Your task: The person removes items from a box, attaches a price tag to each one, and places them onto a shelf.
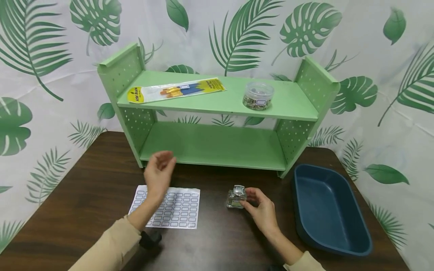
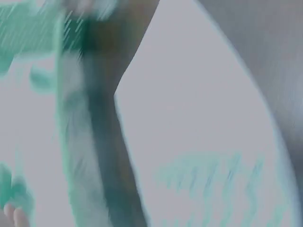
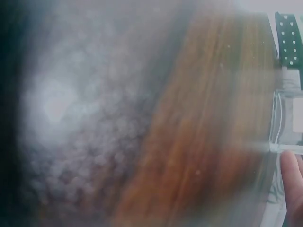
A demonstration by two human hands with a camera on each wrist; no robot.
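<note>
My right hand (image 1: 264,212) pinches a small clear square glass bottle (image 1: 234,200) with a shiny faceted cap, just above or on the table; I cannot tell which. The right wrist view catches part of that bottle (image 3: 282,123) at its right edge, with a pale patch on it and a fingertip beneath. Raised over a white sheet of blue-bordered labels (image 1: 181,210), my left hand (image 1: 158,175) has loosely bent fingers, and nothing shows between them. The left wrist view is blurred, with only fingertips (image 2: 16,215) in its lower left corner.
Behind the hands stands a green two-tier shelf (image 1: 213,145). Its upper board bears a packet of paintbrushes (image 1: 176,90) and a clear round jar (image 1: 258,96), both with small labels. A dark blue bin (image 1: 330,210) sits to the right on the brown table (image 1: 217,244).
</note>
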